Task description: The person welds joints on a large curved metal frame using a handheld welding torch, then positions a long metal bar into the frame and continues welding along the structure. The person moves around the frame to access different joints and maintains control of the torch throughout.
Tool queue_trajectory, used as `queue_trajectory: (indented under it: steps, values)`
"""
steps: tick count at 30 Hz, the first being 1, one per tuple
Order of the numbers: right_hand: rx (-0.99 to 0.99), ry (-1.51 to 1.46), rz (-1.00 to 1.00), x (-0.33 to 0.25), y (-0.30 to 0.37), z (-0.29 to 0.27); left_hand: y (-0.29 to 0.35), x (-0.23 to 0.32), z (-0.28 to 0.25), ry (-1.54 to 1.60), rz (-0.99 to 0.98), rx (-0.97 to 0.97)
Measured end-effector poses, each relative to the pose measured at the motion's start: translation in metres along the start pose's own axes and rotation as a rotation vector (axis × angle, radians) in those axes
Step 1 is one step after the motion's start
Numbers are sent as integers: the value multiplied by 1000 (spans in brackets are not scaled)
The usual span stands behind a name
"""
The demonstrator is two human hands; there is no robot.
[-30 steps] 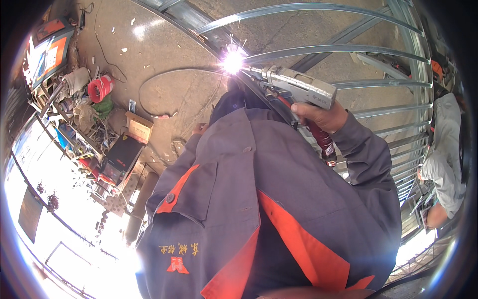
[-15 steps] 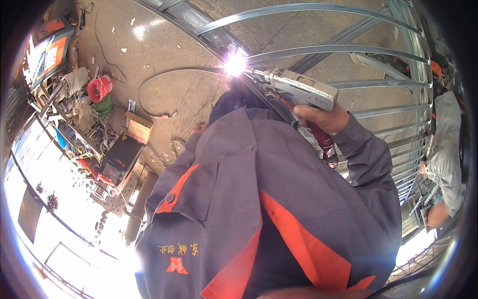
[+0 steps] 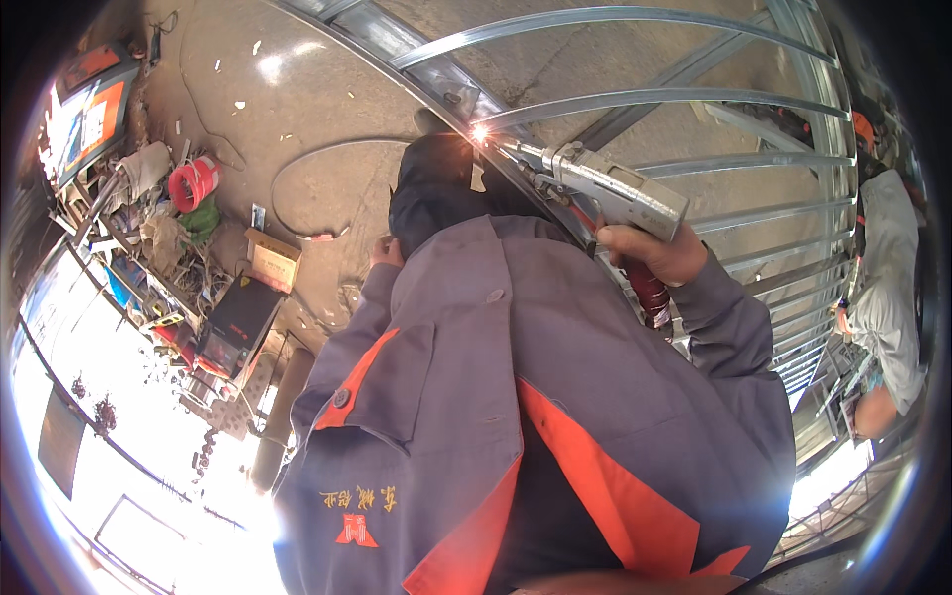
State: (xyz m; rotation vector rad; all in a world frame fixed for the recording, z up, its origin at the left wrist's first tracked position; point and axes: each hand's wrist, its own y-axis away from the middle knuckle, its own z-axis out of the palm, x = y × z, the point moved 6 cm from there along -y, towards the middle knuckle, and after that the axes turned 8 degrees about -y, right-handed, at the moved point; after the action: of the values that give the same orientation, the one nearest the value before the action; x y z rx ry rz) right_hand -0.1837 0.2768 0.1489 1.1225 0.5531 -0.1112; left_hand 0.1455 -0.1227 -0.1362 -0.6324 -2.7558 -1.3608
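Note:
My right hand (image 3: 659,253) is wrapped round the handle of a silver-grey handheld welding gun (image 3: 615,186). The gun's nozzle points left, its tip at a small orange-white glow (image 3: 480,132) where a curved metal bar (image 3: 635,97) meets the long rail (image 3: 397,77) of a metal frame. A dark red sleeved cable (image 3: 647,293) hangs below the grip. Beside my dark-clothed leg (image 3: 431,188), only part of my left hand (image 3: 385,252) shows past the sleeve; its fingers are mostly hidden, and nothing is seen in it.
More parallel bars of the frame (image 3: 764,213) stretch across the right side. Another person in grey clothes (image 3: 888,288) is at the far right. On the left stand a red bucket (image 3: 193,183), a cardboard box (image 3: 273,260), a black case (image 3: 240,322) and an orange-and-black machine (image 3: 99,114). A cable (image 3: 288,174) loops over the floor.
The large white-violet glare has shrunk to a small orange spot, so the joint shows. The gun and my right hand have shifted slightly right and down; my left hand moved slightly left.

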Motion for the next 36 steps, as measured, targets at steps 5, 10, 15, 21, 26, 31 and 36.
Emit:
queue_trajectory:
  steps: [5,10,15,21,26,31,36]
  values:
    - [2,16,16,2,0,5,-35,-10,6,-191,-33,-117]
    - [16,-16,-9,2,0,10,-64,14,4,-189,87,-185]
    - [25,-20,-85,3,-1,12,-76,24,-3,-194,115,-204]
    - [35,-18,-38,7,0,9,-71,33,-3,-133,155,-211]
    - [32,4,-39,8,10,11,-60,51,-11,-220,125,-178]
    - [-1,-103,-109,5,15,22,-55,58,-17,-181,130,-196]
    - [-17,-20,-59,7,5,17,-57,53,-19,-175,104,-195]
